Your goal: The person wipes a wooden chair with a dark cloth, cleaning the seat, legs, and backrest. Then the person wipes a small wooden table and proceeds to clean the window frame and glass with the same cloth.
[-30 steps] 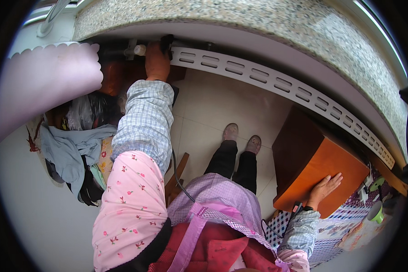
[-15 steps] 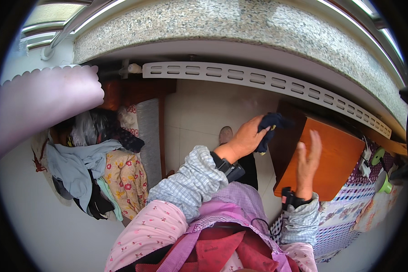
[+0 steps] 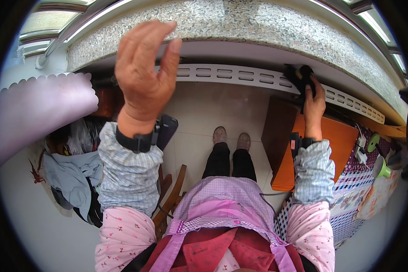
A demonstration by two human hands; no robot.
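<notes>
My right hand is closed around a dark cloth, which lies against the top of the white slotted radiator. Under that wrist is an orange-brown wooden cabinet top. At the left my left hand is raised, fingers apart, with nothing in it. It covers the radiator's left end and part of the speckled granite windowsill in this view. Both wrists wear black straps.
Clothes lie piled at the left, below a pale purple scalloped cover. A wooden chair stands beside my left arm. At the right are a green lamp, a white power strip and patterned cloths.
The dark cloth has passed from my left hand to my right and now rests on the radiator. My left hand has moved up and left; my right has moved forward.
</notes>
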